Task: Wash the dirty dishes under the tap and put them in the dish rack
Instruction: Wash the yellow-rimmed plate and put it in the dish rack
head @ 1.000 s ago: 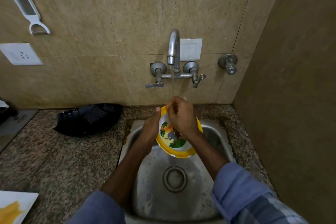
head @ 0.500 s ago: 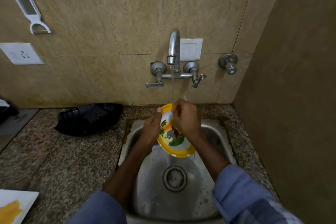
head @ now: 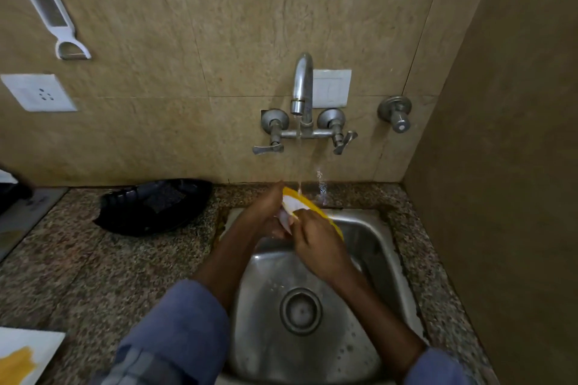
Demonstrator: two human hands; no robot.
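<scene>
I hold the yellow-rimmed plate (head: 305,206) tilted almost edge-on right under the tap (head: 302,87), above the far end of the sink (head: 372,247), and the thin stream from the spout lands on its upper rim. My left hand (head: 266,209) has its grip closed around the plate's edge on the side away from the tap's right lever, and my right hand (head: 316,247) is wrapped over the lower part of the plate, fingers clamped on it; I think the fingertips are rubbing the white face, though from this angle I cannot be sure how much of the surface they cover. Below the tap, the basin looks wet and beaded with drops, with the drain (head: 301,311) nearer to me. To the left of the sink, on the granite desk (head: 93,266), sits a black tray (head: 156,206) that may be where washed things go; I see no proper dish rack from here. The plate is wet and steeply angled, so the main risk is that it slides through my grip and knocks against the steel basin. Water hitting the tilted rim could also spray backwards onto the wall and the desk behind the sink, where I already see a wet gleam (head: 322,187) just below the tap.
</scene>
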